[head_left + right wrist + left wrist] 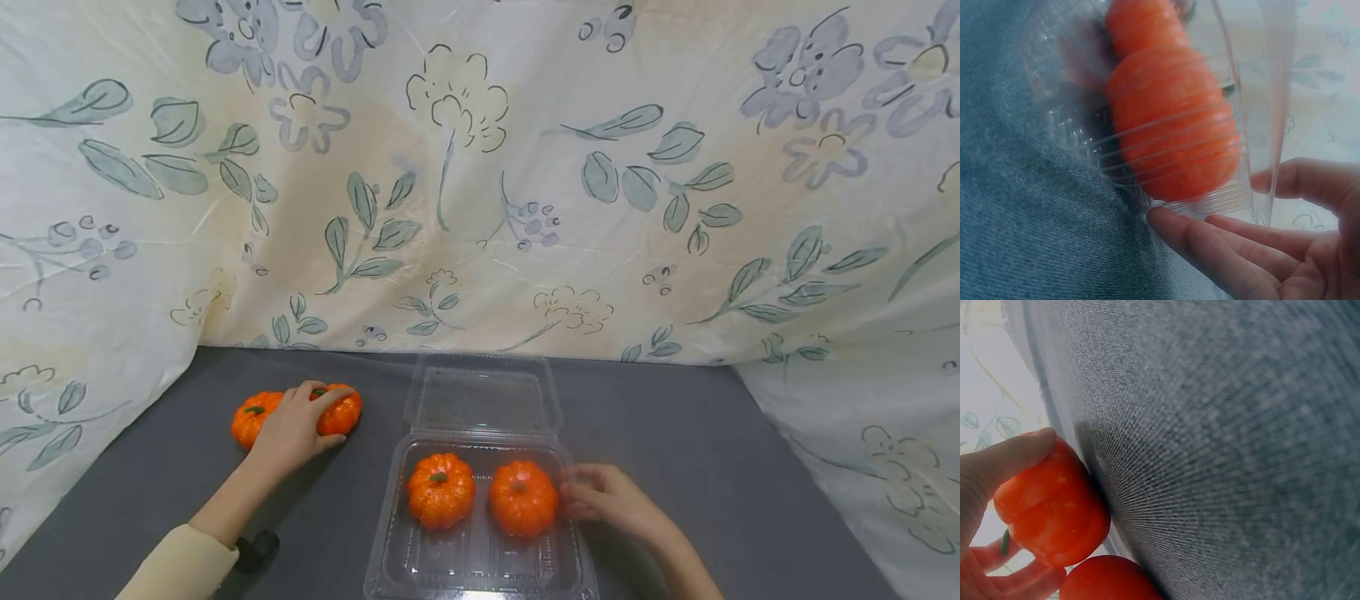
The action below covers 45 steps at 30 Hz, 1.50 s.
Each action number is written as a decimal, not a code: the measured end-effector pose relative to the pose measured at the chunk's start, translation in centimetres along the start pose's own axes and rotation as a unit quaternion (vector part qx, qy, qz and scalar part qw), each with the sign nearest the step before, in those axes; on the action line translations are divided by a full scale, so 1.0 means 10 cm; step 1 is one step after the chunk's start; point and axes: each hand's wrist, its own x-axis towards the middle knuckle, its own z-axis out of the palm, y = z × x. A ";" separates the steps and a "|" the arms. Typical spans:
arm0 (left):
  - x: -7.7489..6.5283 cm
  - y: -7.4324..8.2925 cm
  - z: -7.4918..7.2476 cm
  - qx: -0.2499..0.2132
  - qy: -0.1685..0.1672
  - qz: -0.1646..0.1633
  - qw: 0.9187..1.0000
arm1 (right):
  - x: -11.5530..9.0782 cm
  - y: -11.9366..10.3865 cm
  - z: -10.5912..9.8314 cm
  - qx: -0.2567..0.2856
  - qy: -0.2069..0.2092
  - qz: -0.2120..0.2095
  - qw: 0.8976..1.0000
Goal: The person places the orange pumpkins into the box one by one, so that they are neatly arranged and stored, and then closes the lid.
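Note:
On the left of the cloth, my left hand [295,427] grips a small orange pumpkin [339,410] with a green stem. Its thumb [1022,456] lies along one side of that pumpkin and the fingers reach round the other, as the left wrist view shows. A second pumpkin [257,418] sits against the hand's outer side, partly hidden by it. My right hand [611,502] holds the right edge of a clear plastic container [390,517], thumb at the rim and fingertips [1169,225] low on the outer wall. Inside sit two more pumpkins, one left [441,491] and one right [523,498].
The container's hinged lid [483,396] lies folded back, away from me. Dark grey cloth [667,433] covers the table. Floral fabric [480,183] hangs behind and along both sides. A black band [257,550] shows by my left sleeve [180,567].

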 end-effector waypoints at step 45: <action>-0.28 0.77 -0.67 -0.108 -0.017 0.080 0.991 | -0.04 0.01 -0.02 -0.014 -0.003 -0.003 1.000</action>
